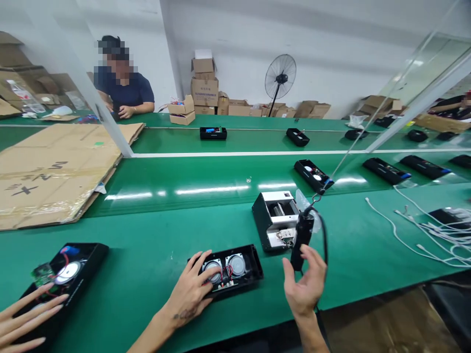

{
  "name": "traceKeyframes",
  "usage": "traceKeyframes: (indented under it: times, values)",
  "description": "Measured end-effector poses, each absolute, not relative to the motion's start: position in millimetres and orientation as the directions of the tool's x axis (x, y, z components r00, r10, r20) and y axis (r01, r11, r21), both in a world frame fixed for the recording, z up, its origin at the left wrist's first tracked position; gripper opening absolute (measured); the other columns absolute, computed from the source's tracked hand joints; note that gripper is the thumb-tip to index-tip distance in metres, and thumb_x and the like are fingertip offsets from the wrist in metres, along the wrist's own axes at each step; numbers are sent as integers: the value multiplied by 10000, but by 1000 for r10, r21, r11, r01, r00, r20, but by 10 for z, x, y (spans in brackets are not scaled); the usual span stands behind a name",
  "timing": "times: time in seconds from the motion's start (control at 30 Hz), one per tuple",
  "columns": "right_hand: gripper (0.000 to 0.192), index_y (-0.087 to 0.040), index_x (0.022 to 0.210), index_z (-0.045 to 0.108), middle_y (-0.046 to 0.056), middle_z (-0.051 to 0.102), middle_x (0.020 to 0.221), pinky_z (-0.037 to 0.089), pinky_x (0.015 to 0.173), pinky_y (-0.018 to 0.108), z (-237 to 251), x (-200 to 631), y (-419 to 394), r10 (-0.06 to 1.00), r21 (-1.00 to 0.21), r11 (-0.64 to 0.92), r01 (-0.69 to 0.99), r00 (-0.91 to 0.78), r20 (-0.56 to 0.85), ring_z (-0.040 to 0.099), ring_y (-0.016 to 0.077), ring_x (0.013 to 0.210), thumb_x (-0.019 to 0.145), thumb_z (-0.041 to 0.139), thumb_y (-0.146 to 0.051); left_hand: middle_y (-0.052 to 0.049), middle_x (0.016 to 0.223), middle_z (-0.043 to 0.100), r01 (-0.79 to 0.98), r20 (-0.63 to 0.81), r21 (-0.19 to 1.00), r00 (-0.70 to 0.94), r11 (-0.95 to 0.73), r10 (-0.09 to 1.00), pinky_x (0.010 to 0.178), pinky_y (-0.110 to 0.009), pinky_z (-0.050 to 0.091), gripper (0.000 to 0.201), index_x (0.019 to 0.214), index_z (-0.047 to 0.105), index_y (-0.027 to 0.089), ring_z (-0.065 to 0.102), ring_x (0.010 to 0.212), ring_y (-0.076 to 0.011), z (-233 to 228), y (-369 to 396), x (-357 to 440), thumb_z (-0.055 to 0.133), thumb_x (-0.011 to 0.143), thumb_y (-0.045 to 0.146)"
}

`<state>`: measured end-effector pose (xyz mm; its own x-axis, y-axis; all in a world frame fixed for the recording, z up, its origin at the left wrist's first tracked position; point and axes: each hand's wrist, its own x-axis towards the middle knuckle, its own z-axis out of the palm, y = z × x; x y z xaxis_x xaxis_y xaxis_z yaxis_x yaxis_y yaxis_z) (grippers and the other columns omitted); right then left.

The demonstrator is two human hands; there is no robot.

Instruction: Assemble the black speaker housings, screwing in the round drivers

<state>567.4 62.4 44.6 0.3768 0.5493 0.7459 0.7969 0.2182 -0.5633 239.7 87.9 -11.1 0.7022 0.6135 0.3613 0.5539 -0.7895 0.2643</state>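
A black open speaker housing (pixel 247 267) with two round speakers and red wires lies on the green table near the front edge. My left hand (pixel 191 289) grips its left end, fingers spread over the top and thumb along the front. A black electric screwdriver (pixel 302 234) hangs from a cord just right of the housing. My right hand (pixel 305 287) is cupped under its lower end, thumb and fingers apart around it without closing.
A black-and-white screw feeder box (pixel 275 220) stands behind the housing. Another person's hand (pixel 25 318) rests on a second open housing (pixel 68 272) at bottom left. More housings ride the green conveyor (pixel 184 176). White cables (pixel 423 230) lie at right, flat cardboard (pixel 55 166) at left. A person sits at the far side.
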Motion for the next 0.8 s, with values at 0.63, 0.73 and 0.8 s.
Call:
traceKeyframes:
  times: [0.63,0.73,0.8]
  values:
    - [306,-266,945,605,-119,541,542,445,483,302,799,6169,875,655,-937,339,89,693,302,486,134,420,767,837,-354,31,1301,769,557,520,215,630,-802,577,1328,-502,261,261,783,690,250,440,1537,-342,-53,1001,2557,919,821,371]
    - [350,-280,1006,564,-143,526,556,465,517,309,1028,6124,1027,555,-866,489,104,729,400,485,127,428,789,828,-356,33,1297,772,554,541,228,612,-801,577,1302,-517,307,243,779,694,249,475,1509,-357,-74,1030,2644,909,826,352]
    - [395,-277,1049,551,-152,540,543,487,544,320,1098,6072,1152,514,-828,544,134,727,455,506,132,428,803,841,-380,20,1298,771,564,542,223,606,-795,582,1285,-533,337,236,771,692,244,488,1501,-370,-91,1035,2667,901,828,339]
